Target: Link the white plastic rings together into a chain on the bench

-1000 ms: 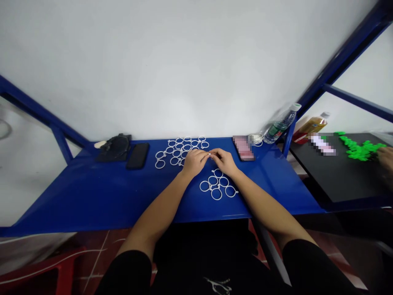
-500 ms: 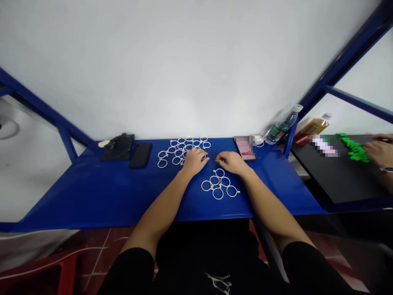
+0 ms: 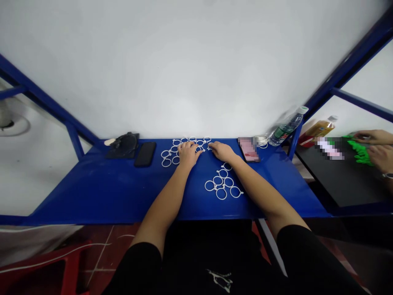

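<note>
Several white plastic rings with small eyelets, like curtain rings (image 3: 166, 163), lie in a loose cluster at the far middle of the blue table (image 3: 101, 192). Over this cluster rests my left hand (image 3: 188, 155), its fingers stretched out and apart, hiding some rings. My right hand (image 3: 223, 151) is at the cluster's right side, fingers bent and close together. A small white bit shows at its fingertips, too small to make out. Nearer to me, below the right forearm, lies a second group of white rings (image 3: 221, 194); the forearm is close to its far ring (image 3: 227, 166).
Left of the rings lie a black phone (image 3: 145, 154) and a black bundle (image 3: 124, 144). At the right are a lit phone (image 3: 248, 149), a white cable (image 3: 262, 141) and a water bottle (image 3: 287, 128). Another person's hands (image 3: 380, 149) handle green pieces (image 3: 360, 151) on a black table (image 3: 331, 180).
My right hand has moved away from me and left, to the far cluster. One more ring shows at the far end of the near group. My left hand has shifted slightly farther over the cluster.
</note>
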{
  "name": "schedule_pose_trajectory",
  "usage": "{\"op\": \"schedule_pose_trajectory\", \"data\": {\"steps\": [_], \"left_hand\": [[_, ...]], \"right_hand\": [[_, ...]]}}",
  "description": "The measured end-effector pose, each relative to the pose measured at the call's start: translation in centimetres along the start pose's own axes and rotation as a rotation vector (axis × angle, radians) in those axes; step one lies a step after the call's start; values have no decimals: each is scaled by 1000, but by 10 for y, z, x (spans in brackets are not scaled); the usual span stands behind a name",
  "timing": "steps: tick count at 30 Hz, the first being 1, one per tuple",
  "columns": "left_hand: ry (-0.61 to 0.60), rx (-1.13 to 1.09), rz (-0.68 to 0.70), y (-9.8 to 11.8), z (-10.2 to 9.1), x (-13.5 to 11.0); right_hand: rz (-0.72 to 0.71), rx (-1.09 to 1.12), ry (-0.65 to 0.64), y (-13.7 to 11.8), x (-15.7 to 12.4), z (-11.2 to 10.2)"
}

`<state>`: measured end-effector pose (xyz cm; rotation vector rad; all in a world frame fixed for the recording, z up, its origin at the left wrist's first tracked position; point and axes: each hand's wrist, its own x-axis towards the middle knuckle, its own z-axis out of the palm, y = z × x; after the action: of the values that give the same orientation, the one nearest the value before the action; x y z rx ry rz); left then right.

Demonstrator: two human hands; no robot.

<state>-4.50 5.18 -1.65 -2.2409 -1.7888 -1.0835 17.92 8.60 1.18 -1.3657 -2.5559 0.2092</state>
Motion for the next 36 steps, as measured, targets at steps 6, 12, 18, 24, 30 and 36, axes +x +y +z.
{"op": "schedule_pose_trajectory", "data": {"steps": [6,12,18,24,30,36], "left_hand": [[92,-98,40,27,-11,1],[3,-170,164,64,-17,-16],[-14,-238,178,63,-17,-15],[-19,-273,198,61,-17,-15],[-55,-267,252,63,-20,-14],[-81,-267,231,64,-22,-13]], "right_hand": [[33,213,105,2,-40,-3],[57,763,349,-14,-59,-13],[44,968,318,-26,-59,-21],[53,902,243,-25,-61,-24],[72,912,201,-21,-63,-25],[26,762,249,-30,-64,-28]]}}
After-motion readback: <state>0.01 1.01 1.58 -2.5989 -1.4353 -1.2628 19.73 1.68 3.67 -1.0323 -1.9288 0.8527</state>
